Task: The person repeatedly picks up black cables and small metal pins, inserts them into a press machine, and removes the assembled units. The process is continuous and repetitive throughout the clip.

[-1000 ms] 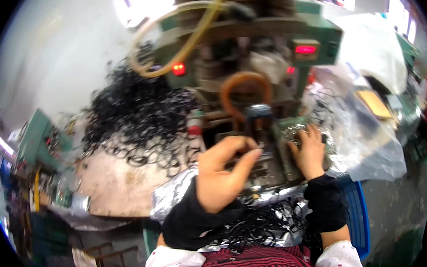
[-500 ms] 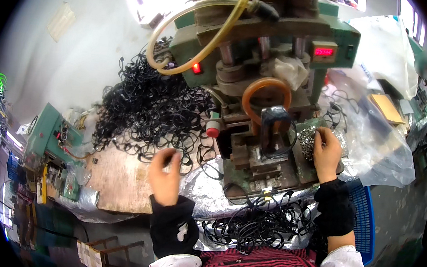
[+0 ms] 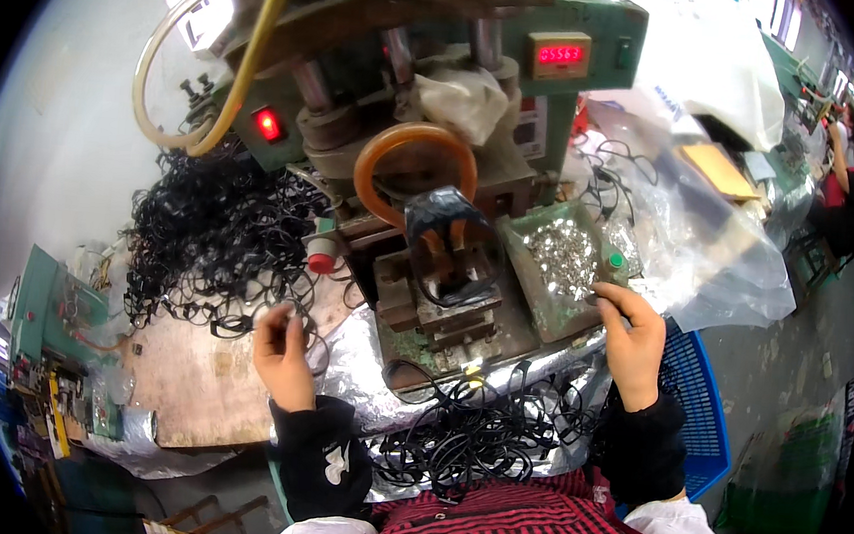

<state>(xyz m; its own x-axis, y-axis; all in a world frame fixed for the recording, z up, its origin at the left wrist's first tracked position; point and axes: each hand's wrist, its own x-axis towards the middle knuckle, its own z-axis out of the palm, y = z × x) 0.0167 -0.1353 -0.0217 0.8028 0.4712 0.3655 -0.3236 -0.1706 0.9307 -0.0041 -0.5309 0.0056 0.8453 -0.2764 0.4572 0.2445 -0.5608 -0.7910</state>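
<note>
My left hand [image 3: 285, 364] is raised over the wooden tabletop, beside a large heap of black cord loops [image 3: 211, 235]. Its thumb and fingertips are curled toward each other; whatever is between them is too small to make out. At the right, my right hand [image 3: 631, 348] reaches the near right corner of a green metal tray [image 3: 565, 320] that holds small shiny metal parts [image 3: 560, 257]. Thumb and forefinger are bent in a pinch, their contents unclear. Between both hands stands a press [image 3: 453, 314] with a black-wrapped piece [image 3: 443, 213] at its work area.
More black cords [image 3: 474, 431] lie on foil in front of the press. A red push button [image 3: 321, 257] sits left of it. A blue basket [image 3: 701, 419] stands at the right, below clear plastic sheeting [image 3: 718, 270]. Another person [image 3: 849, 195] sits far right.
The view has shifted, so the press appears further left. My right hand has drawn back from over the metal parts to the tray's near corner. My left hand remains by the cord heap.
</note>
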